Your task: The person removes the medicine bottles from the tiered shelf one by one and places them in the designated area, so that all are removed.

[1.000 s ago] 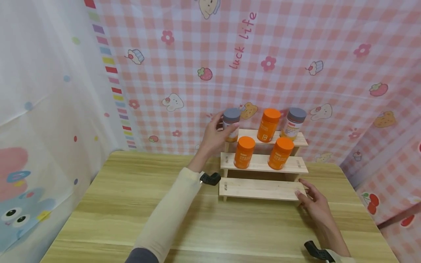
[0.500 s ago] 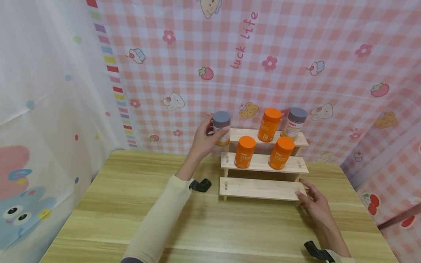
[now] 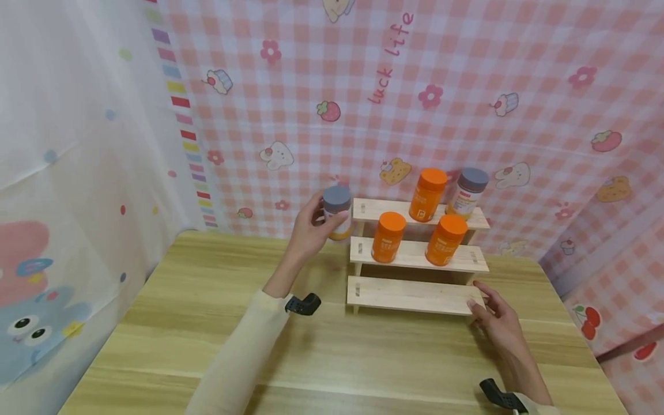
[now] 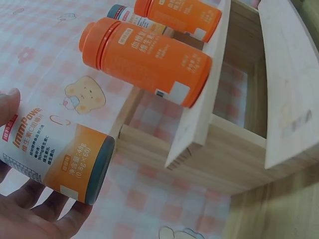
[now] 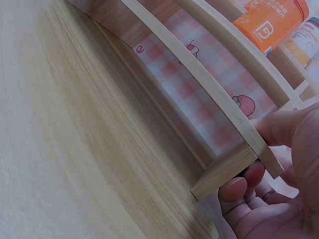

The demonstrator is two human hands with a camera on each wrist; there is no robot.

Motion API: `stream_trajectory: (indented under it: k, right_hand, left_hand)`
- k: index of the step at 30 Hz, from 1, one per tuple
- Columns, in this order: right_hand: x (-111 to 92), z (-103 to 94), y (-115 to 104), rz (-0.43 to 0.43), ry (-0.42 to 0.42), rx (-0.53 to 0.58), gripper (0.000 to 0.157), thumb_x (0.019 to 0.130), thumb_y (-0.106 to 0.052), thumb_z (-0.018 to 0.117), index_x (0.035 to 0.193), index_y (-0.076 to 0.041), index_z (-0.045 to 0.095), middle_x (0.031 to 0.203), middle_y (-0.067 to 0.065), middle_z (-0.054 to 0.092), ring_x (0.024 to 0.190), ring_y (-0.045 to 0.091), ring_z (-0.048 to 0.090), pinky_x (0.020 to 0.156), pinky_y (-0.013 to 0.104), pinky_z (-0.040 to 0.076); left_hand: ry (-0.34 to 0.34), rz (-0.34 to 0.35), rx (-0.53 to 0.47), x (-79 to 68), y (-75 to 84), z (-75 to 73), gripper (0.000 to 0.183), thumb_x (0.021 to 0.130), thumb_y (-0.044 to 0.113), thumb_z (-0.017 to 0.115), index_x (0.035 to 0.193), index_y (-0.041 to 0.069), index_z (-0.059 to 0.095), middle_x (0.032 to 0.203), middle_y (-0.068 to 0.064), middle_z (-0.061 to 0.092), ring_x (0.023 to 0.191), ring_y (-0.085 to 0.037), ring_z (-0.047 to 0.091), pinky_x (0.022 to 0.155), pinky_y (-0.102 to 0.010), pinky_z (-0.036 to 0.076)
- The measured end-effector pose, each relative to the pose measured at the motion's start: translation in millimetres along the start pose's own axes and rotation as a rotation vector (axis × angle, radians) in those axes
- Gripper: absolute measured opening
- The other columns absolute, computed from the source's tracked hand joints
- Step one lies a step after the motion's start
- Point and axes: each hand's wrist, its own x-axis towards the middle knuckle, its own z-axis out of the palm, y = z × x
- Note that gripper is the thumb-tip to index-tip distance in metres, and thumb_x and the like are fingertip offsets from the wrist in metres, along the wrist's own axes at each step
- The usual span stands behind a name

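Observation:
My left hand (image 3: pixel 307 231) grips a grey-capped supplement bottle (image 3: pixel 337 199) by its sides, just left of the top step of a three-step wooden display rack (image 3: pixel 410 295). In the left wrist view this bottle (image 4: pixel 60 149) has a white and orange label and is apart from the rack. My right hand (image 3: pixel 502 325) holds the right end of the lowest step. The right wrist view has the thumb on top of the board and curled fingers under it. Two orange bottles (image 3: pixel 388 237) stand on the middle step.
On the top step are another orange bottle (image 3: pixel 428 196) and a second grey-capped bottle (image 3: pixel 467 195), close together at the right. A checked cloth (image 3: pixel 290 115) hangs right behind the rack. The wood-grain table (image 3: pixel 207 323) extends to the left and front.
My left hand has taken the grey-capped bottle off the left end of the top step, leftward and slightly down. The right hand stays on the rack. The head view has shifted slightly.

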Motion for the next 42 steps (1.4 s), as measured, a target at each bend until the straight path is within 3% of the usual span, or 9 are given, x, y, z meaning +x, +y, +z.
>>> stream_trajectory:
  k: [6, 15, 20, 25, 33, 42]
  right_hand:
    - [-2, -4.0, 2, 0.025, 0.012, -0.026, 0.065, 0.103, -0.036, 0.062, 0.16, -0.016, 0.036, 0.101, -0.014, 0.058, 0.078, 0.002, 0.061, 0.068, 0.024, 0.057]
    - [-2, -2.1, 1, -0.011, 0.011, -0.005, 0.064, 0.103, -0.033, 0.063, 0.159, -0.012, 0.037, 0.097, -0.023, 0.06, 0.08, 0.001, 0.062, 0.067, 0.023, 0.056]
    - [-1, -0.4, 2, -0.015, 0.004, -0.004, 0.064, 0.103, -0.032, 0.063, 0.158, -0.013, 0.038, 0.097, -0.021, 0.06, 0.081, 0.002, 0.061, 0.068, 0.023, 0.056]
    - [-1, 0.4, 2, -0.029, 0.006, 0.001, 0.062, 0.104, -0.03, 0.063, 0.158, -0.014, 0.039, 0.099, -0.014, 0.062, 0.079, 0.001, 0.06, 0.067, 0.023, 0.055]
    - [0, 0.3, 2, -0.027, 0.01, 0.004, 0.063, 0.103, -0.034, 0.063, 0.158, -0.015, 0.039, 0.105, -0.002, 0.063, 0.077, 0.002, 0.06, 0.066, 0.024, 0.055]
    - [2, -0.9, 4, -0.022, 0.004, 0.013, 0.063, 0.103, -0.032, 0.064, 0.158, -0.016, 0.039, 0.102, -0.007, 0.062, 0.075, 0.004, 0.06, 0.065, 0.024, 0.054]
  left_hand:
    - [0.005, -0.036, 0.002, -6.3, -7.0, -2.4, 0.061, 0.096, 0.024, 0.074, 0.152, 0.024, 0.049, 0.136, -0.01, 0.059, 0.12, -0.028, 0.063, 0.099, -0.043, 0.055]
    - [0.004, -0.037, 0.004, -14.9, -20.6, -11.6, 0.056, 0.096, 0.017, 0.074, 0.147, 0.017, 0.053, 0.133, -0.014, 0.061, 0.119, -0.03, 0.063, 0.098, -0.039, 0.055]
    - [-0.007, -0.088, -0.009, -21.9, -27.7, -15.2, 0.059, 0.096, 0.015, 0.073, 0.151, 0.015, 0.05, 0.136, -0.018, 0.06, 0.122, -0.035, 0.062, 0.099, -0.042, 0.054]
    - [-0.014, -0.108, 0.023, -27.8, -39.8, -17.8, 0.062, 0.096, 0.017, 0.073, 0.152, 0.015, 0.048, 0.14, -0.017, 0.059, 0.127, -0.035, 0.06, 0.105, -0.05, 0.052]
    - [-0.024, -0.13, 0.038, -34.0, -63.4, -20.1, 0.057, 0.096, 0.02, 0.074, 0.149, 0.017, 0.052, 0.14, -0.014, 0.06, 0.131, -0.035, 0.059, 0.11, -0.053, 0.049]
    - [-0.036, -0.173, 0.052, -40.0, -85.8, -20.5, 0.066, 0.095, 0.019, 0.074, 0.154, 0.012, 0.046, 0.145, -0.016, 0.057, 0.135, -0.038, 0.055, 0.114, -0.055, 0.045]
